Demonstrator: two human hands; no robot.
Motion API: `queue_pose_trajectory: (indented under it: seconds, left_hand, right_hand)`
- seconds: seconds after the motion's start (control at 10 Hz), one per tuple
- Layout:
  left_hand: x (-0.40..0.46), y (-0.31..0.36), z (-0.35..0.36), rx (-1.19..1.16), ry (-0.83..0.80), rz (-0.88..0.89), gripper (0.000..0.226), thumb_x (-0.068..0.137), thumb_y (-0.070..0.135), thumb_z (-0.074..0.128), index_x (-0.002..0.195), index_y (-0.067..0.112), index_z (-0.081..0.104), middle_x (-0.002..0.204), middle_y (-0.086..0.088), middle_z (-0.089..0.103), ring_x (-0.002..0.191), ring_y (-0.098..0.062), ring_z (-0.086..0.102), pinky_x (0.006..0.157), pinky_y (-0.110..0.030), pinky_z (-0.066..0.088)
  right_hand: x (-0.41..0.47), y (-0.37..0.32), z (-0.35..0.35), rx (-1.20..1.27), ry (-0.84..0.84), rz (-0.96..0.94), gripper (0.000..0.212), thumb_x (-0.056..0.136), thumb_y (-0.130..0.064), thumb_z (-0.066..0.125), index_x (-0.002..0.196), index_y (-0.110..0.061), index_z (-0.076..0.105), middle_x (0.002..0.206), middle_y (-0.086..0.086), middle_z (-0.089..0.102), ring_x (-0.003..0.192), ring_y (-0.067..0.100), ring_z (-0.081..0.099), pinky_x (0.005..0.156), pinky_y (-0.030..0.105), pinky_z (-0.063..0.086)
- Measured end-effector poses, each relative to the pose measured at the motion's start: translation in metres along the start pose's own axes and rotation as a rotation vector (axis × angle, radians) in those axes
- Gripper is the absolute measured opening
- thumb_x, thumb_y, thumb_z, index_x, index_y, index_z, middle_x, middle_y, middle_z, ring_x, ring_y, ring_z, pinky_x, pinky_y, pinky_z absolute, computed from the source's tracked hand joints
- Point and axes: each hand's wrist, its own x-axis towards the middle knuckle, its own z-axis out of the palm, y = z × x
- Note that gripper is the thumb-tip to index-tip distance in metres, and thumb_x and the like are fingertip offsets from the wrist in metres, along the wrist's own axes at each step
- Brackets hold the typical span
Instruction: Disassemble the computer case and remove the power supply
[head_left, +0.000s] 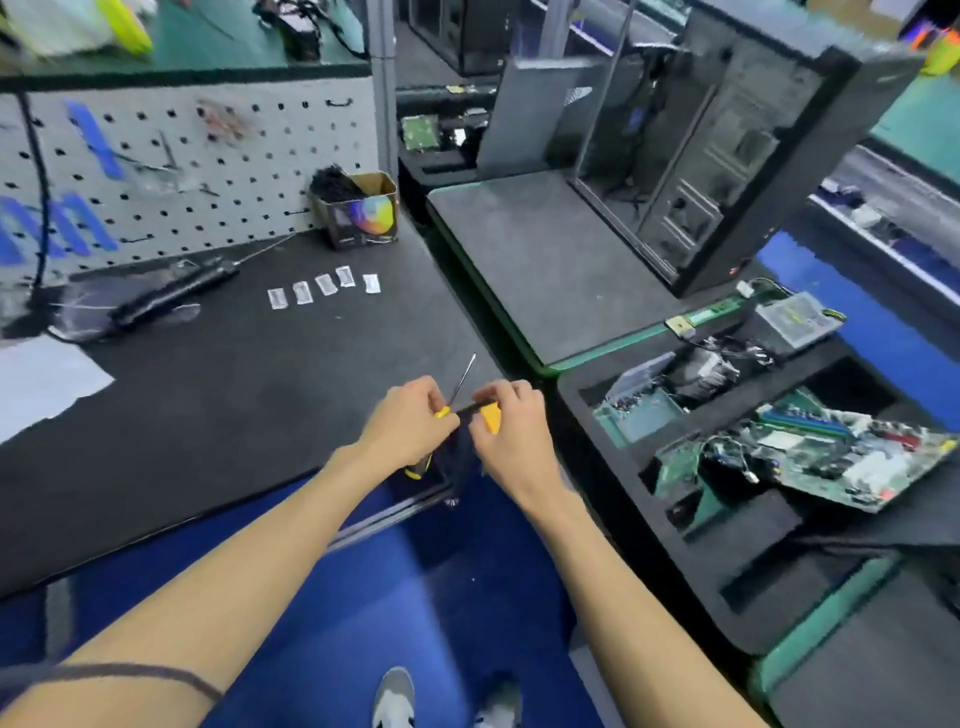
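Here I'm at the tool-picking step, my left hand (410, 422) gripping a yellow-handled screwdriver (457, 389) and my right hand (511, 423) pinching a second yellow handle (491, 418), so next I must reach the open computer case (727, 156) standing far right.

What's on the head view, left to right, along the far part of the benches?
black power tool → row of small clear bags → cardboard box of black ties → gray mat → open computer case
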Motion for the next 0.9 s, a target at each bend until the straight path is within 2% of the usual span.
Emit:
queue_pose_trajectory:
  seconds: [0.2,0.4,0.6,0.8,0.9]
  left_hand:
    - [0.028,-0.092,-0.040,-0.105,0.181,-0.309,0.008,0.086,0.024,0.064,0.089,0.018,0.059,0.079,0.003,0.068,0.079,-0.020,0.066,0.060,-0.027,0.044]
    - [0.039,-0.152,-0.054,-0.176,0.281,-0.528,0.014,0.085,0.023,0.071,0.086,0.015,0.060,0.086,-0.004,0.067,0.080,-0.023,0.065,0.073,-0.033,0.053]
    - [0.052,-0.177,-0.049,-0.164,0.274,-0.619,0.021,0.087,0.023,0.073,0.084,0.013,0.055,0.082,-0.007,0.068,0.069,-0.024,0.068,0.071,-0.041,0.059]
    - [0.061,-0.180,-0.048,-0.046,0.152,-0.671,0.024,0.086,0.030,0.071,0.091,0.015,0.054,0.091,-0.007,0.067,0.080,-0.030,0.068,0.075,-0.041,0.058]
    - [0.065,-0.174,-0.054,0.113,0.151,-0.638,0.034,0.087,0.045,0.069,0.099,0.017,0.053,0.097,-0.003,0.064,0.090,-0.028,0.064,0.073,-0.035,0.053]
  right_hand:
    - [0.048,-0.032,0.074,0.011,-0.333,-0.068,0.021,0.090,-0.014,0.062,0.111,-0.015,0.062,0.105,0.003,0.057,0.108,0.026,0.053,0.090,0.040,0.046]
    - [0.089,-0.044,0.131,-0.037,-0.548,-0.120,0.026,0.091,-0.014,0.057,0.117,-0.008,0.058,0.110,0.009,0.059,0.106,0.028,0.054,0.082,0.033,0.042]
    - [0.118,-0.041,0.170,-0.108,-0.667,-0.169,0.025,0.093,-0.020,0.060,0.114,-0.009,0.055,0.114,0.012,0.058,0.111,0.032,0.051,0.088,0.038,0.046]
    - [0.131,-0.037,0.180,-0.116,-0.705,-0.168,0.034,0.093,-0.023,0.059,0.126,-0.015,0.057,0.119,0.009,0.060,0.116,0.029,0.051,0.092,0.035,0.047]
    - [0.134,-0.035,0.175,-0.090,-0.667,-0.149,0.034,0.093,-0.022,0.059,0.127,-0.018,0.058,0.118,0.006,0.060,0.116,0.026,0.050,0.092,0.033,0.046]
